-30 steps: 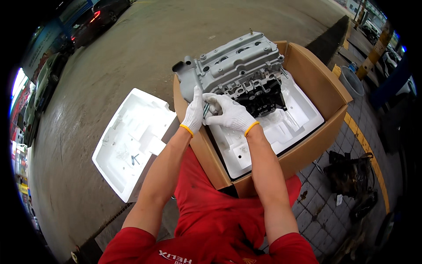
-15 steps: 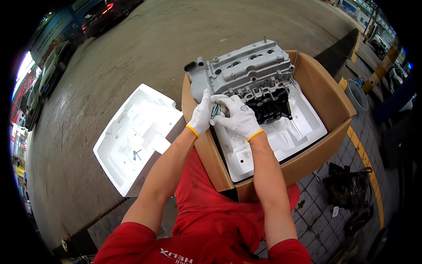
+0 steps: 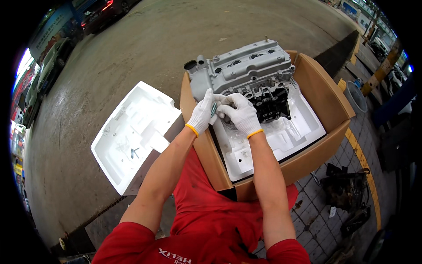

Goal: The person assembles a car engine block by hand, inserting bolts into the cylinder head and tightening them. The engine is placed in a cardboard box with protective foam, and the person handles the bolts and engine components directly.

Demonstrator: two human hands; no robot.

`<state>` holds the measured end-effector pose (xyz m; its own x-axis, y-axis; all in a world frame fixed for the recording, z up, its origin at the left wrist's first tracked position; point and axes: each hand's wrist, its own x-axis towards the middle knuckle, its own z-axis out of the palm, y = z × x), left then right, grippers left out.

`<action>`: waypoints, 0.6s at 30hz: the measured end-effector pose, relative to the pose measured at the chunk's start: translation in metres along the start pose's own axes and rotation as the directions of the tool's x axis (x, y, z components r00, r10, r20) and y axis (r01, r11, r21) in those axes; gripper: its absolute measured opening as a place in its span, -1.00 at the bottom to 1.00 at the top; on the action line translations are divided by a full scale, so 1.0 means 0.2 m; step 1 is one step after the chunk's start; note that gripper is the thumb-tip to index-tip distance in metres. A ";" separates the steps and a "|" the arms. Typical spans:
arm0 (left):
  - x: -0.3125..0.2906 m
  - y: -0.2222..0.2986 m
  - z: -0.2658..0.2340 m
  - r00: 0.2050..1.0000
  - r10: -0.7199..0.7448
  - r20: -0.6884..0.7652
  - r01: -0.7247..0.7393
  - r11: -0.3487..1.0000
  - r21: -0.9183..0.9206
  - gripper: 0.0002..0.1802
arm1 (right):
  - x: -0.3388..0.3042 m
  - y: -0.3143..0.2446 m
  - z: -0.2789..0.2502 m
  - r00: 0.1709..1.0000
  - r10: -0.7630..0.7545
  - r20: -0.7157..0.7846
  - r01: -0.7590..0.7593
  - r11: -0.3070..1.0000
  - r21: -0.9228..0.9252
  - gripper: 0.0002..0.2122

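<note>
My left hand (image 3: pixel 202 113), in a white knit glove with a yellow cuff, is closed round several shiny metal bolts (image 3: pixel 214 109). Beside it, my right hand (image 3: pixel 242 115) is gloved the same way. Its fingers bend together at the bolts, and what lies between their tips is hidden. Both hands are just in front of a grey and black engine (image 3: pixel 246 66), over the near left side of its box. The engine sits in a white foam tray (image 3: pixel 307 127) inside an open cardboard box (image 3: pixel 327 86). Crumpled clear plastic (image 3: pixel 272 128) lies in the tray.
To the left stands a white foam cover (image 3: pixel 113 136), hollow side up, with a few dark bolts (image 3: pixel 134 153) in it. On the paving at right lie dirty dark parts (image 3: pixel 347 187). A grey bucket (image 3: pixel 355 97) stands farther right. Cars (image 3: pixel 94 17) are parked at far left.
My right hand's fingers have lifted and bent a little at the bolts. My left hand keeps its hold. The view has shifted slightly.
</note>
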<state>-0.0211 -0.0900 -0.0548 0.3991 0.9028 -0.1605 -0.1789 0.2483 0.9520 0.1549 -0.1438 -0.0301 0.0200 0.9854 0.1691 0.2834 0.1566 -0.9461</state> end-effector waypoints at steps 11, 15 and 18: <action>-0.02 -0.06 0.08 0.975 0.220 0.016 -0.202 0.859 0.471 -0.26 | 0.18 0.40 -0.63 0.681 0.310 -0.664 0.362 0.646 0.672 -0.73; -0.04 -0.11 0.12 0.939 0.337 0.067 -0.285 0.656 0.699 -0.28 | 0.26 0.40 -0.68 0.590 0.350 -0.728 0.274 0.761 0.588 -0.64; -0.02 -0.12 0.14 0.925 0.369 0.094 -0.315 0.603 0.733 -0.25 | 0.31 0.47 -0.64 0.565 0.297 -0.769 0.263 0.819 0.510 -0.66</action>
<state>0.0058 -0.1097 -0.0703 0.3875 0.8934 0.2275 0.4252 -0.3922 0.8158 0.3052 -0.0770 -0.0741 0.8332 0.5524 0.0266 -0.2513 0.4211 -0.8715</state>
